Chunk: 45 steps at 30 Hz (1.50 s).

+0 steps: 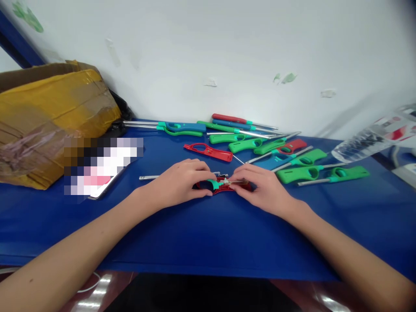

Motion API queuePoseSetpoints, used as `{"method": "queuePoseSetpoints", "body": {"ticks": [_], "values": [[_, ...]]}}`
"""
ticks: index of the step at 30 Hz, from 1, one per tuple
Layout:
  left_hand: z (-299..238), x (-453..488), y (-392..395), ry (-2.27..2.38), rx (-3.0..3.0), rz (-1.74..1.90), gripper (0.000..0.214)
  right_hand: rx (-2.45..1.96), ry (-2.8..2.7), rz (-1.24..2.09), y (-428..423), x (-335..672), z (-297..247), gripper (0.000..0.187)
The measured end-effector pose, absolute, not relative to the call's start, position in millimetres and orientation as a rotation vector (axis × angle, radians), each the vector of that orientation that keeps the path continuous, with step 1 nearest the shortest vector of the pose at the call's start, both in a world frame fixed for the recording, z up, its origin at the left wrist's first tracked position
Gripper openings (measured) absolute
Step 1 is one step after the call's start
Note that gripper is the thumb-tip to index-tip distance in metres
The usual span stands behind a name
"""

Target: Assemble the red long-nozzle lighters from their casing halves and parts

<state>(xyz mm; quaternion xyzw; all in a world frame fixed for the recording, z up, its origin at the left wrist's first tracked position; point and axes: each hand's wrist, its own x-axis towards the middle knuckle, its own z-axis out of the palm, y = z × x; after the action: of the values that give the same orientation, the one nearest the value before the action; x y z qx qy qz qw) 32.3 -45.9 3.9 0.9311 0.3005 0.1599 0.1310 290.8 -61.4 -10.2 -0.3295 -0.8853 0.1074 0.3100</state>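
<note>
In front of me on the blue table lies an opened red lighter half shell (224,190), its hollow side up. My left hand (182,183) grips its left part, thumb at the near edge and fingers at the far edge, around a teal trigger (216,185). A metal lighter tube (147,177) sticks out to the left beyond that hand. My right hand (264,187) pinches a narrow see-through brownish part (239,181) over the shell's right portion; its fingers hide some of it. Behind the hands rests the other red half shell (209,151), separate.
Several assembled lighters in green (298,174), blue (185,127) and red (229,118) lie along the back and right. A taped cardboard box (55,125) and a phone (107,177) occupy the left. A clear plastic bottle (367,138) lies right, near the white wall (240,52).
</note>
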Motion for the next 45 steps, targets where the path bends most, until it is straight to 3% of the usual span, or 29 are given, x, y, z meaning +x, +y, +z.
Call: {"method": "queuePoseSetpoints", "body": {"ticks": [15, 31, 45], "values": [[3, 34, -50, 0.852, 2.696, 0.446, 0.031, -0.792, -2.464, -0.066, -60, 298, -8, 0.014], [5, 34, -51, 0.847, 2.601, 0.477, 0.029, -0.876, -2.475, 0.202, -60, 301, -8, 0.019], [5, 34, -43, 0.834, 2.533, 0.604, 0.021, -0.879, -2.471, 0.203, -60, 299, -6, 0.02]]}}
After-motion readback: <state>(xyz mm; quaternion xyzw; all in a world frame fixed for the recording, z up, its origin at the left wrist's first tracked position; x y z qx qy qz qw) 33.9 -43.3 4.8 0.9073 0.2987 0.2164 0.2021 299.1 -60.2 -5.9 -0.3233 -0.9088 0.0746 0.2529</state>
